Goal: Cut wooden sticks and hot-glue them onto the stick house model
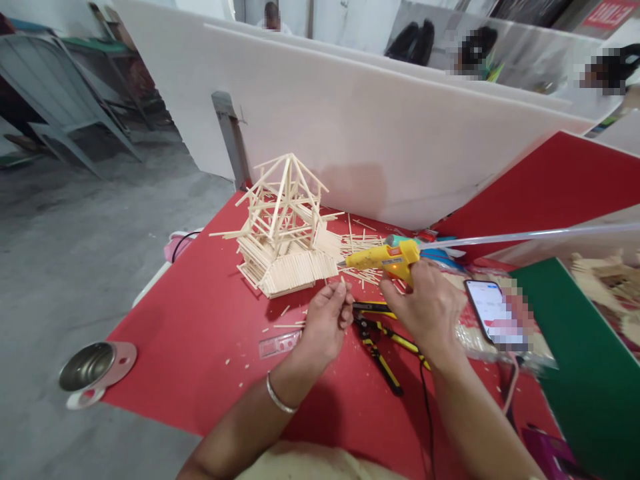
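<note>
On the red tabletop (175,347), toward its far side, sits the stick model (287,233): open roof frame on top, sticks laid side by side as a sloped skirt around the lower part. L hand (329,313) is just in front of it, thumb & fingertips pinched together on a short stick (343,283); other fingers curled in. R hand (430,307) is wrapped round the handle of the yellow glue gun (385,257), fingers closed on it, nozzle pointing left at the model's R edge, near the L fingertips; can't tell if it touches. Clear glue stick (480,238) runs out the back of the gun.

Loose sticks (363,257) lie in a messy pile beside the model, partly behind the gun. Blk/yellow pliers (375,347) lie open betw. the hands, flat on the table. Clear plastic ruler (280,344) is partly under/behind the L wrist, can't tell which. Phone (495,313), screen lit, is right of the R hand, on plastic packs (470,340) w/ a cable attached. Pink cup (97,370) is at the near L table edge.
</note>
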`<state>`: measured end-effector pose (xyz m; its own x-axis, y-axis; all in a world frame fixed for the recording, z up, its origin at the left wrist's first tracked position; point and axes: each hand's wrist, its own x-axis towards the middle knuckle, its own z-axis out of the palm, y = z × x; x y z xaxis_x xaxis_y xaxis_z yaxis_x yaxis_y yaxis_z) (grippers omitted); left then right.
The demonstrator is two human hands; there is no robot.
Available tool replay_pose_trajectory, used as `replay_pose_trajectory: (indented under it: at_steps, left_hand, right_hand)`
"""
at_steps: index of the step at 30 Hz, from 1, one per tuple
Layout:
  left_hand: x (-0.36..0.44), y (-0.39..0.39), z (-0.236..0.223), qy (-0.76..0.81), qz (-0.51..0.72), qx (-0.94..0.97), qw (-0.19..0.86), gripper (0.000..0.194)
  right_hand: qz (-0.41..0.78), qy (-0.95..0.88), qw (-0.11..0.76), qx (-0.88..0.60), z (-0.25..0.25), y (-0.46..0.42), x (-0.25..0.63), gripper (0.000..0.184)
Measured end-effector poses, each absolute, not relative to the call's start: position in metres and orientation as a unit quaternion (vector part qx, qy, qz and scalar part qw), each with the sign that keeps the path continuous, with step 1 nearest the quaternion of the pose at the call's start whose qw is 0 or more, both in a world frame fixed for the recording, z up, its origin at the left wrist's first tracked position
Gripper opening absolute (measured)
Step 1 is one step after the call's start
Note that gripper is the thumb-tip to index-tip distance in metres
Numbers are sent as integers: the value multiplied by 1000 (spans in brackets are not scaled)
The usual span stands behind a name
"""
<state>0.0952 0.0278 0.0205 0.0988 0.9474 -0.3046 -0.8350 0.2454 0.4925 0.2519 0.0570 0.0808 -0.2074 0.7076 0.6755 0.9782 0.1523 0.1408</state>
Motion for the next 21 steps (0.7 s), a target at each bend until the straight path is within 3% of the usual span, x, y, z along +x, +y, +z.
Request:
replay_pose_trajectory:
  at_steps: [21]
  left_hand:
    - [95, 28, 18, 287, 607, 101, 734, 38]
  right_hand:
    - [-304, -726, 219, -576, 79, 56, 253, 29]
